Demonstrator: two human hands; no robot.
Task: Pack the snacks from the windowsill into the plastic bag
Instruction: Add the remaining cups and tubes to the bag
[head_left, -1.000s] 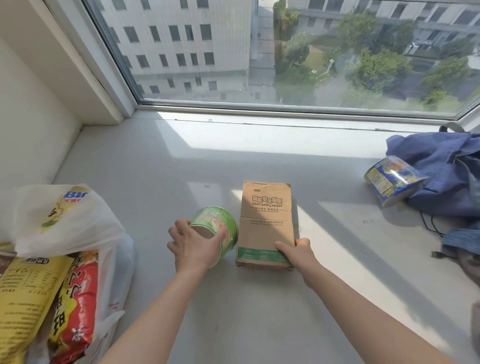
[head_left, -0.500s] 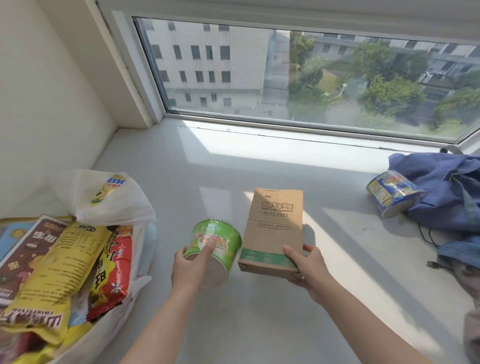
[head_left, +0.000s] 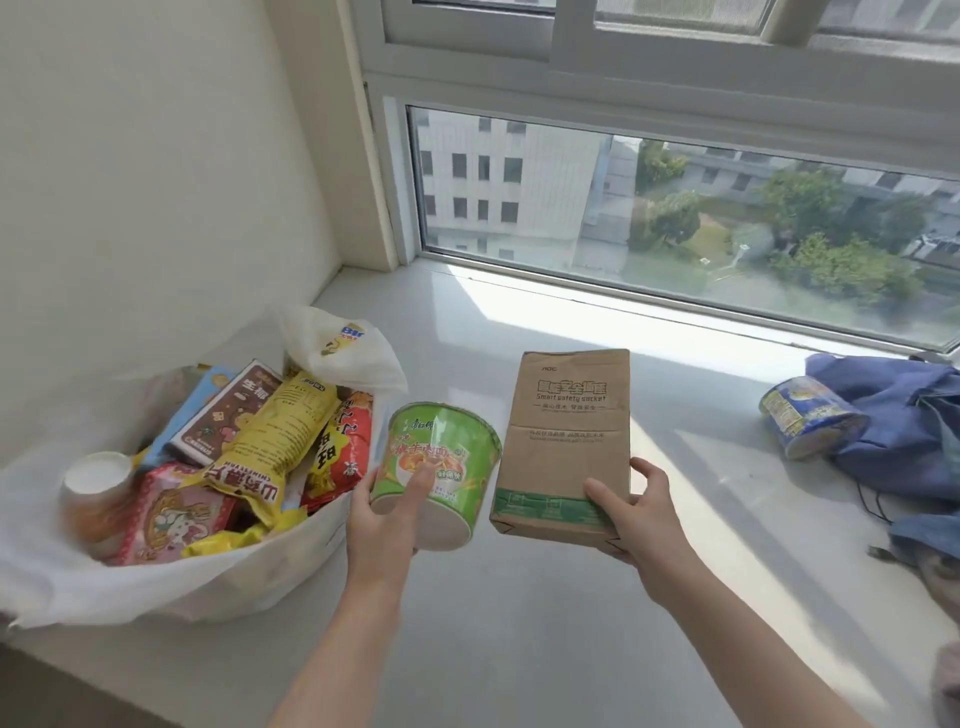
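My left hand (head_left: 384, 512) grips a green instant noodle cup (head_left: 441, 467), held tilted above the windowsill just right of the white plastic bag (head_left: 218, 582). My right hand (head_left: 636, 512) holds a brown cardboard box (head_left: 566, 441) by its lower right corner, lifted off the sill beside the cup. The bag lies open at the left and holds several snack packets, among them a yellow chip bag (head_left: 275, 441), a red packet (head_left: 345, 447) and a pale cup (head_left: 96, 483). A blue noodle cup (head_left: 808, 415) lies on its side at the far right.
The grey windowsill (head_left: 519, 623) runs from the left wall to a heap of blue cloth (head_left: 904, 415) on the right, against which the blue cup leans. The window (head_left: 675, 208) closes off the back. A dark cord (head_left: 872, 499) trails by the cloth.
Both hands have lifted the green cup and the brown box off the sill and carried them up and toward the bag. The view has swung left, showing more of the bag.
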